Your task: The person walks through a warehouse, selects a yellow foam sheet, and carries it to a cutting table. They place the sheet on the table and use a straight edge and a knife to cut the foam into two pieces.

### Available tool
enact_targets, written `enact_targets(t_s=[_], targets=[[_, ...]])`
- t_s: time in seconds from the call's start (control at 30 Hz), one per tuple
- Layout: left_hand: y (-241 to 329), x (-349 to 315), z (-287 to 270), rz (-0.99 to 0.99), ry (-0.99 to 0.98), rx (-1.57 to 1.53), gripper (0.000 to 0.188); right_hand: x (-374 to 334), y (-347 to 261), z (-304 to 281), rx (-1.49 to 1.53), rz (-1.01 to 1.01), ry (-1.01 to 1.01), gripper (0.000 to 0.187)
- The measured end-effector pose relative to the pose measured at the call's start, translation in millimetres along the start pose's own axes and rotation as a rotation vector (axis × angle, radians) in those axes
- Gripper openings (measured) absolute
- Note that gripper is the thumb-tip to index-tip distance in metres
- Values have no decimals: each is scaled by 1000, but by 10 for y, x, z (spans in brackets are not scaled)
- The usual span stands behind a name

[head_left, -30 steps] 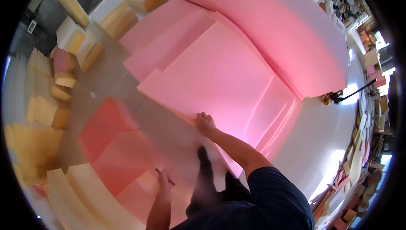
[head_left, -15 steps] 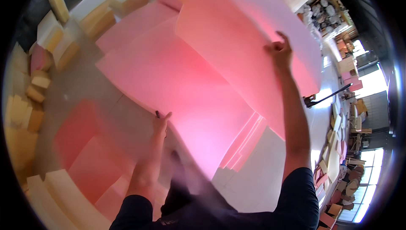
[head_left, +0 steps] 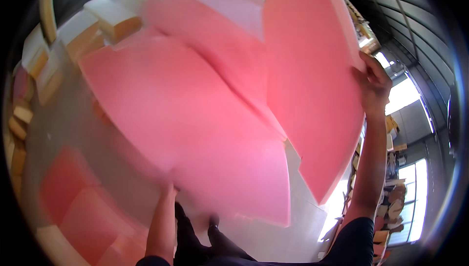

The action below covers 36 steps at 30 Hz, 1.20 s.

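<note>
In front of me is a large pink foam sheet, its near edge blurred by motion. My left hand is closed at that near edge; the fingertips are partly hidden. A small dark thing shows beside it, too blurred to name. To the right, a second pink foam sheet stands raised and steeply tilted. My right hand grips its right edge, thumb and fingers around it. Between the two, another pink sheet lies farther back, smeared by motion.
Red-pink foam pieces lie on the floor at lower left. Cream foam blocks line the far left, with more along the left rim. My legs stand below the near sheet. Shelving, foam scraps and bright windows run along the right.
My right hand has moved right, and the sheet there has tilted up on edge. My left hand has moved slightly left and nearer, and the front sheet has shifted with it.
</note>
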<state>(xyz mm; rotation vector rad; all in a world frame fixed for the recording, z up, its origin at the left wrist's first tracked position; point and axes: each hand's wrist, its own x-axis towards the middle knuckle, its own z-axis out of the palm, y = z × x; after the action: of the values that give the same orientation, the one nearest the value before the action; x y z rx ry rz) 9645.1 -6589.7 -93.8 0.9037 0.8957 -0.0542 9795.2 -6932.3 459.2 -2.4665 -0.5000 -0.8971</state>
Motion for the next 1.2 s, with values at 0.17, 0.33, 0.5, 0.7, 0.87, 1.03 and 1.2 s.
enact_targets(t_s=[0.17,0.33,0.5,0.7,0.87,1.03,1.2], targets=[[-859,1025,-310,-54,50,271,15,-201,-33,552,51,65,121,37],[-867,875,-281,-212,145,358,23,-311,147,502,96,248,216,38],[-1232,743,-379,-50,110,524,26,120,-9,611,386,126,283,38],[-909,-328,-293,-24,-293,493,25,242,135,-446,-12,296,523,43],[39,-919,-363,-252,-471,116,41,-1657,-81,-557,-278,1053,645,57],[74,-1467,-208,-431,-617,-50,63,-4867,613,996,934,1167,633,56],[-128,-729,-695,311,-32,536,41,-5308,-82,2123,960,1913,679,20]])
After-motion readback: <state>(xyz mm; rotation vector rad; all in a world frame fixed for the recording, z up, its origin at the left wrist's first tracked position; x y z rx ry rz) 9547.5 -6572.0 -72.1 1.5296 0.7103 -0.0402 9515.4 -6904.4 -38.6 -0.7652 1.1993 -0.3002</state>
